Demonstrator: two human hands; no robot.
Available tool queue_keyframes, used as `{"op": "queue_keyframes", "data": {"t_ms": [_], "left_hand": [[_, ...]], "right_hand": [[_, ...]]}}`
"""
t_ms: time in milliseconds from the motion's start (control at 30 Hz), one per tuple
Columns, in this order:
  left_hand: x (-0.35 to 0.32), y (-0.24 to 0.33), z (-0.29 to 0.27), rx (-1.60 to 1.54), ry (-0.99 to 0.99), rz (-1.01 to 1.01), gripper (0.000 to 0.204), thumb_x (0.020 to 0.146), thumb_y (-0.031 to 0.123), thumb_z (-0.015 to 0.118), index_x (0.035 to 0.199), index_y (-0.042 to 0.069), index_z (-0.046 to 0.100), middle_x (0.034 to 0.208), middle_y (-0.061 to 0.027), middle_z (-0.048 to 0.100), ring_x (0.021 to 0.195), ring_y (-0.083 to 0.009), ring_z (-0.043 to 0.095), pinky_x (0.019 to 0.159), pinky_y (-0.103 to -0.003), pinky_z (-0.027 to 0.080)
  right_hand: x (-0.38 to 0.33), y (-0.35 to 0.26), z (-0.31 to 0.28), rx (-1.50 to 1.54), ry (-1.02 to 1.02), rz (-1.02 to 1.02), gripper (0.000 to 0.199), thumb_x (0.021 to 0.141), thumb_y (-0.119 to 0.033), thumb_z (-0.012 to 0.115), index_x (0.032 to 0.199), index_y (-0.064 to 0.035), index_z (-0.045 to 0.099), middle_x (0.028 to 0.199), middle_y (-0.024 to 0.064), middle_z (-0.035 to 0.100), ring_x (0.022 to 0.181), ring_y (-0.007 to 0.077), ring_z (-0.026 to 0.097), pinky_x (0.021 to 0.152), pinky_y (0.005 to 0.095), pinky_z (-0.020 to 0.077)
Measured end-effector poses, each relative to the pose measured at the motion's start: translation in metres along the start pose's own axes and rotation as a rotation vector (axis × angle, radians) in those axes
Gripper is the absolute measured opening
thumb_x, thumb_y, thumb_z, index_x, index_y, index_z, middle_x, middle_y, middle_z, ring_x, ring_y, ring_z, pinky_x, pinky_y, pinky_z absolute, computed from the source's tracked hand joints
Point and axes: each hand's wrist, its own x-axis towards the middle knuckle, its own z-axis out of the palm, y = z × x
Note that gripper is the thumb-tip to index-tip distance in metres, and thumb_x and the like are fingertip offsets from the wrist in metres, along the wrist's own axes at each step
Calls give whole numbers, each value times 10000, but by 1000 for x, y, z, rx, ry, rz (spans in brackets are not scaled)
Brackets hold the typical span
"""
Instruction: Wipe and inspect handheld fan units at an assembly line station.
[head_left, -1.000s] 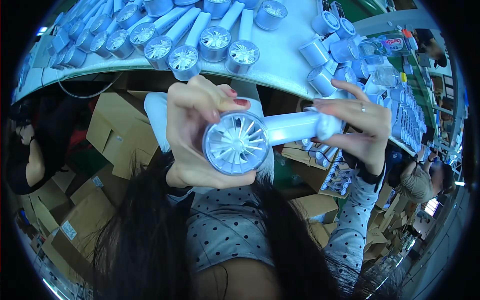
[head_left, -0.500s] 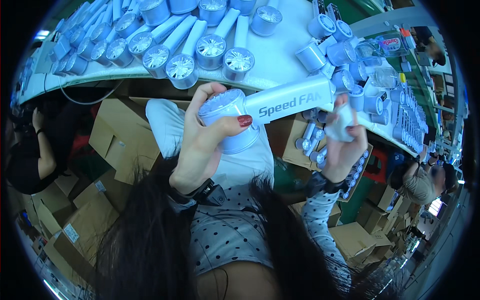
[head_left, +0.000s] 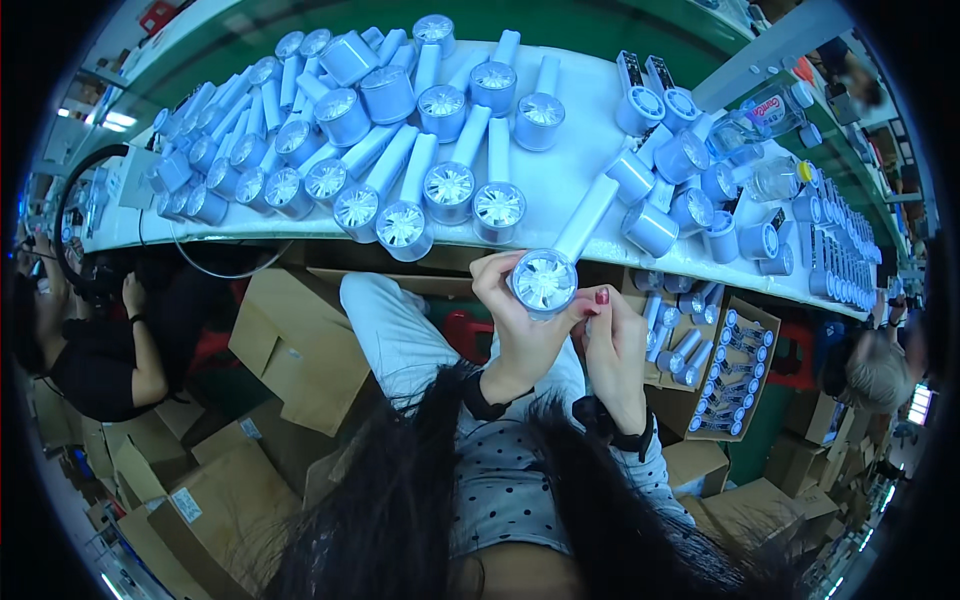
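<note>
My left hand (head_left: 525,335) is wrapped round the head of a pale handheld fan (head_left: 546,283) in front of the table edge. The fan's round, bladed face is turned up, and its handle points away to the upper right over the table. My right hand (head_left: 617,355) is closed close beside the fan head, its fingertips meeting my left thumb. Whatever lies inside the right fingers is hidden; the white cloth seen earlier does not show. Many similar fans (head_left: 402,230) lie in rows on the white table (head_left: 570,90), handles mostly pointing away.
Clear bottles (head_left: 770,180) and more fans stand at the right. Below the table are a box of packed fans (head_left: 735,375) and an open carton (head_left: 300,345). Other people sit at the left (head_left: 105,350) and right (head_left: 880,370).
The fan has turned from lying sideways to having its bladed face up and handle pointing away. My right hand has come left to the fan head. The view has shifted, showing more table.
</note>
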Motion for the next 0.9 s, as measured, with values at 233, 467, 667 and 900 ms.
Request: {"op": "queue_keyframes", "data": {"t_ms": [233,467,667,900], "left_hand": [[11,-8,-10,-254,15,-436,508,810,187,641,1159,71,291,1047,-73,402,952,-137,444,827,-279,389],[8,8,-24,-563,-51,-721,354,933,324,426,1189,99,331,1082,-80,467,990,-162,495,843,-333,438],[19,33,-33,-715,-63,-796,427,885,249,550,1191,70,311,1060,-59,481,970,-110,478,859,-261,388],[13,41,-41,-594,-166,-697,523,856,361,547,1209,59,306,1063,-61,472,961,-129,490,835,-280,412]], "right_hand": [[7,-4,4,-63,33,-160,161,826,-141,594,791,14,569,563,63,531,503,92,482,470,244,367],[3,1,-6,98,156,-172,70,809,-62,564,825,6,558,617,28,508,566,74,478,514,207,362],[24,-3,-48,624,276,-105,190,867,-101,439,942,28,556,741,16,511,675,73,458,587,203,351],[34,-24,-43,223,217,-151,178,814,-73,585,944,47,604,868,34,584,822,59,489,728,200,394]]}}
